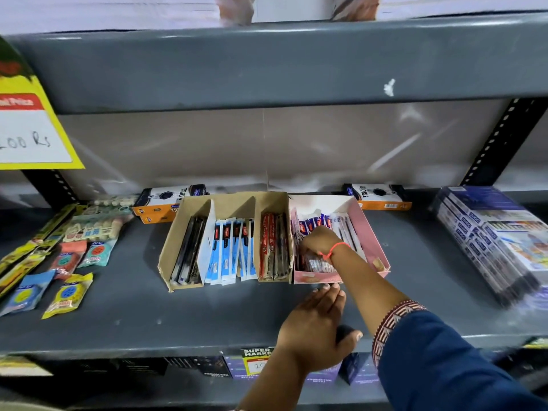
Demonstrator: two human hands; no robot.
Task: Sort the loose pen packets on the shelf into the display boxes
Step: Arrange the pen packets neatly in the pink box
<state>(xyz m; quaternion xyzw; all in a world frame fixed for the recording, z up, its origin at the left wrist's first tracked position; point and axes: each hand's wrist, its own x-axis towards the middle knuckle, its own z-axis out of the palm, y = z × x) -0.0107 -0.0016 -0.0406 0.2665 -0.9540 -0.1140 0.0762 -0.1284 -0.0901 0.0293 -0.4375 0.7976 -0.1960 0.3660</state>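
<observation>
Two display boxes side by side mid-shelf: brown cardboard box with dividers, pink box touching its right wall. Black pens in the far-left compartment, blue-and-white pen packets upright in the middle, red packets in the right one. White-and-blue pen packets leaning in the pink box, more lying at its front end.

Right hand down inside the pink box, fingers curled among the packets there; cannot tell whether any packet is actually gripped. Orange thread round the wrist, blue sleeve with red patterned cuff crossing over the box's front right corner. Left hand released, palm down, fingertips at the pink box's front edge, nothing held.

Grey shelf otherwise carrying orange-and-black cartons behind the boxes, sachets and small packaged goods to the left, stacked wrapped sets to the right. Yellow price sign hanging upper left.
</observation>
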